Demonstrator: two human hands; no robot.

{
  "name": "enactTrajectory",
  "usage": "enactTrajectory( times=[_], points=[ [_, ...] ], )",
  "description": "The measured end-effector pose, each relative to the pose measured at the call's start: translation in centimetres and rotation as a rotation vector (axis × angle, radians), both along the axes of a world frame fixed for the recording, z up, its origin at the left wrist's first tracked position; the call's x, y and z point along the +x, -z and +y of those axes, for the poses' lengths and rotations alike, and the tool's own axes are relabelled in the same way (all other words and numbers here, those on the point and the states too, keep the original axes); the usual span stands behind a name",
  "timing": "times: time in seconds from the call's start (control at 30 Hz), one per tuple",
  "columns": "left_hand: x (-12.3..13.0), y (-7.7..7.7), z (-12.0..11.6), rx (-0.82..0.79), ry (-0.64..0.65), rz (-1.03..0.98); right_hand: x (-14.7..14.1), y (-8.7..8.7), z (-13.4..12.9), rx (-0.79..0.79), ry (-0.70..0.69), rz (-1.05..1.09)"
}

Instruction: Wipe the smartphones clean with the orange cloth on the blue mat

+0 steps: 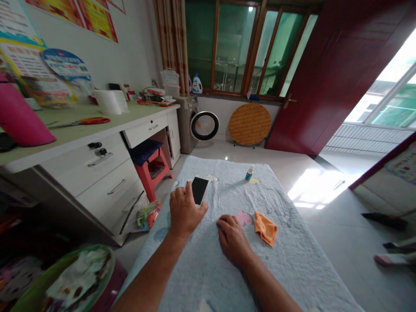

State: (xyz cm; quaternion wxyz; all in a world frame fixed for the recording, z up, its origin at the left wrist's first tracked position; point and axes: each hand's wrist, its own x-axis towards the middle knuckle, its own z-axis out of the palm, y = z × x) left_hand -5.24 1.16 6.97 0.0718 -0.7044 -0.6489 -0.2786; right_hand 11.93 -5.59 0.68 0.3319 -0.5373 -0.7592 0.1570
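A white phone point(200, 190) with a dark screen is at the fingers of my left hand point(186, 211), its thumb and forefinger closed on the near edges. My right hand point(232, 236) rests on the light blue cloth point(224, 277), fingers together and curled downward; nothing shows in it. To its right lies a crumpled orange cloth point(265, 229). Farther back, a small bottle point(249, 173) with a white cap and blue label stands upright on the blue cloth.
A desk point(130, 119) with scissors point(94, 121) and a paper roll point(111, 102) runs along the left. Below it are a red stool point(156, 171) and a bin point(112, 277). A washing machine point(187, 125) with its door open, a round board point(249, 124) and a red door point(308, 78) stand behind.
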Motion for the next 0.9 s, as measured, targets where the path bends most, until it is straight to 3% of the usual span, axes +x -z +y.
enactTrajectory(
  times=[0.1, 0.17, 0.33, 0.5, 0.9],
  points=[
    [1.7, -0.7, -1.0, -0.024, 0.126, -0.048, 0.5, 0.2, 0.1, 0.065, 0.070, 0.112],
    [2.9, -0.5, -1.6, -0.044, 0.196, -0.060, 1.4, 0.2, 0.2, 0.155, 0.188, 0.163],
    [5.7, 2.3, -2.8, -0.145, 0.305, -0.076, 4.0, -0.1, 0.7, 0.333, 0.437, 0.211],
    [7.8, 4.4, -2.9, -0.224, 0.299, -0.079, 4.3, 0.1, 1.1, 0.324, 0.429, 0.232],
    [9.6, 6.2, -1.7, -0.253, 0.193, -0.025, 3.8, 0.3, 1.4, 0.207, 0.391, 0.162]
  ],
)
